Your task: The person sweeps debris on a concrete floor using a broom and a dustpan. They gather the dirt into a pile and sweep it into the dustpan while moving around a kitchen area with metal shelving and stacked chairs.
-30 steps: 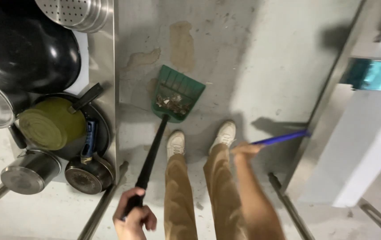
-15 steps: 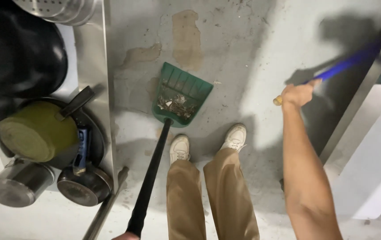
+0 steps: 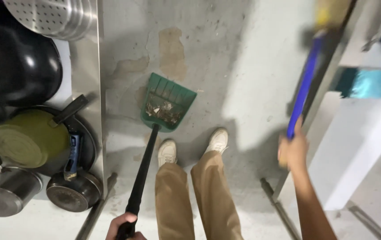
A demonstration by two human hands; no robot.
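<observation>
1. The left hand (image 3: 124,227) was wrapped around the top of the long black handle (image 3: 141,175) of the green plastic dustpan (image 3: 168,103) — fingers closed tight on it, at the bottom edge of the view.
2. The dustpan sat flat on the grey concrete floor (image 3: 244,66), just ahead of the white shoes (image 3: 192,149), with a small heap of pale debris (image 3: 161,111) inside.
3. Handling call: the pan looked light, stiff and thin-walled. The load was loose, so tilting it forward would probably spill it; it seemed best kept level or tipped back, and a grip high on the handle gives little control over that.
4. The right hand (image 3: 293,151) was clamped on the blue broom handle (image 3: 303,95), raised and blurred; a yellowish broom head (image 3: 332,11) showed at the top edge.
5. The broom was also probably light and rigid — the smooth shaft might slip.
6. Steel shelving (image 3: 86,89) at left held dark pans (image 3: 17,71) and a green pot (image 3: 28,138), well clear of both hands.
</observation>
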